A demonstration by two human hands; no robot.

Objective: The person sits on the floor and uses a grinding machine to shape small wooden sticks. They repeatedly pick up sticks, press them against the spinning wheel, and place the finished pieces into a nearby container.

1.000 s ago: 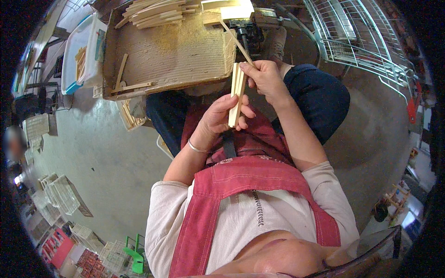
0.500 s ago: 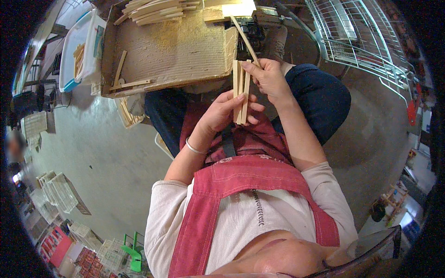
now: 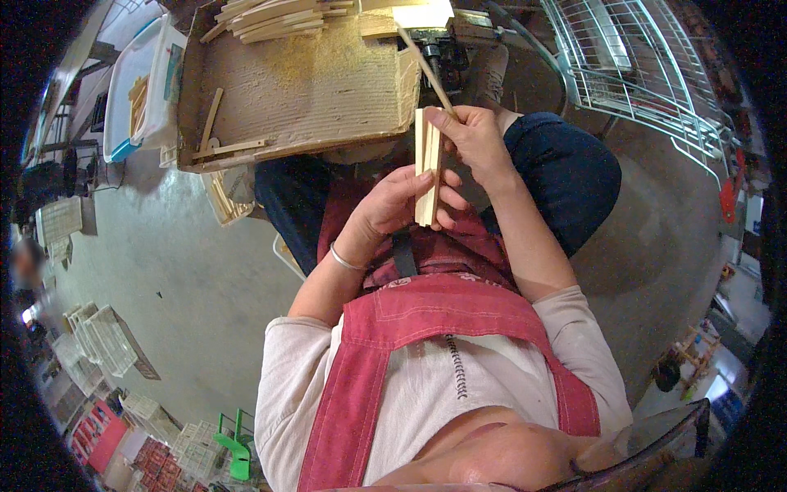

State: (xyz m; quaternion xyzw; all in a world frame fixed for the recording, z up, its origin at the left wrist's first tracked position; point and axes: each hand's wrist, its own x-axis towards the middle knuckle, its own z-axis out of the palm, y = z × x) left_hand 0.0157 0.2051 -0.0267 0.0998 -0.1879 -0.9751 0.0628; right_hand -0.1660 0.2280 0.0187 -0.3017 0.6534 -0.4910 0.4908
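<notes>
My left hand (image 3: 402, 197) is closed around a small bundle of pale wooden sticks (image 3: 425, 197), which stands lengthwise in front of my apron. The thumb lies across the near face of the bundle, the fingers behind it. Just above, my right hand (image 3: 478, 141) pinches a single longer-looking wooden stick (image 3: 429, 72) that slants up and left toward a lit machine. Its thumb also touches the upper part of the bundle. The lower end of the single stick is hidden by the right fingers.
A shallow cardboard tray (image 3: 328, 98) with sawdust lies ahead, holding a pile of wooden sticks (image 3: 279, 18) at its far side. A machine with a lit top (image 3: 422, 18) adjoins its right corner. White plastic bins (image 3: 152, 90) stand left; a wire rack (image 3: 631, 82) stands right.
The sticks in my left hand now sit closer together and have turned slightly. The single stick in my right hand has shifted a little to the left.
</notes>
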